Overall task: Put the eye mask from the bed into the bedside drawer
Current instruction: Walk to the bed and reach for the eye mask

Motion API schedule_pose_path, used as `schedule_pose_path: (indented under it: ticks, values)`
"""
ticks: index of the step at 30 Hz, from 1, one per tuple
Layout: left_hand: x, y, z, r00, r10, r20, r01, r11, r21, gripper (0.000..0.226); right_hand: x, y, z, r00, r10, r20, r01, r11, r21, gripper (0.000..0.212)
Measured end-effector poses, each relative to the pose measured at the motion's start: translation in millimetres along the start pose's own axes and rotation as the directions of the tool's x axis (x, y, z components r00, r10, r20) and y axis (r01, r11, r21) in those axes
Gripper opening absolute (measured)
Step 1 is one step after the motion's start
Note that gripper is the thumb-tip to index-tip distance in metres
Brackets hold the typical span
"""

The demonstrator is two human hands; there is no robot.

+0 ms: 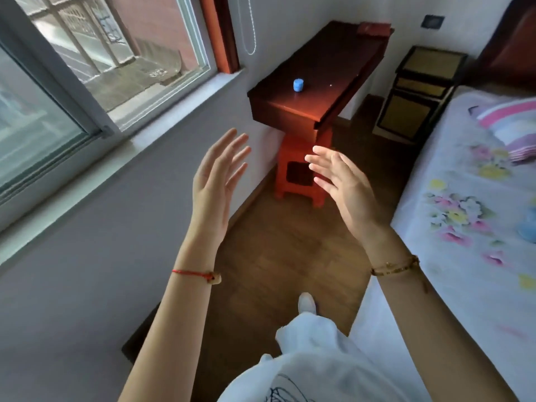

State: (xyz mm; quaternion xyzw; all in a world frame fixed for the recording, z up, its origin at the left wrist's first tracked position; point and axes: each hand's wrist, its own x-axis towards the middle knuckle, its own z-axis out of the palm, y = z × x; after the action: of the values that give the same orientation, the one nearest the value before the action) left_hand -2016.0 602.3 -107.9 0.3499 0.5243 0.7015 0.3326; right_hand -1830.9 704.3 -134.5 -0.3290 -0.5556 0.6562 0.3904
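Observation:
My left hand (pixel 216 175) and my right hand (pixel 339 184) are both raised in front of me over the wooden floor, fingers spread, holding nothing. The bed (pixel 470 216) with a white flowered sheet lies to my right. A light blue soft thing (pixel 529 227) shows at the bed's right edge, cut off by the frame; I cannot tell whether it is the eye mask. The bedside cabinet (pixel 417 94), dark-framed with yellowish drawer fronts, stands at the head of the bed, its drawers closed. Both hands are well short of it.
A dark red desk (pixel 319 82) stands ahead against the wall with a small blue cup (pixel 298 84) on top and a red stool (pixel 301 169) under it. A folded pink-striped cloth (pixel 513 132) lies on the bed. The window is on my left.

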Motion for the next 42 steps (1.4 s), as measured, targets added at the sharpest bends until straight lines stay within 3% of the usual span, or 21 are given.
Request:
schedule_pose_path:
  ticks: [10,22,32,42]
  values:
    - [158,-45,129,0.971,-0.046,0.234,0.053,0.998,-0.025,0.042,115,-25,-116,0.969,-0.036,-0.246,0.027,0.999,-0.039,0.037]
    - [308,-113,311,0.878,-0.084,0.471,0.140,0.986,-0.086,0.047,239,-53,-271,0.880,-0.036,-0.474,0.015,0.999,-0.049,0.041]
    - [426,-180,489,0.660,-0.155,0.735,0.277,0.960,-0.047,0.043,320,-51,-404,0.652,-0.062,-0.756,0.065,0.998,-0.026,0.034]
    - [499,-228,671,0.279,-0.144,0.950,0.313,0.948,0.052,0.042,354,-78,-504,0.292,-0.042,-0.955,0.151,0.989,0.002,0.039]
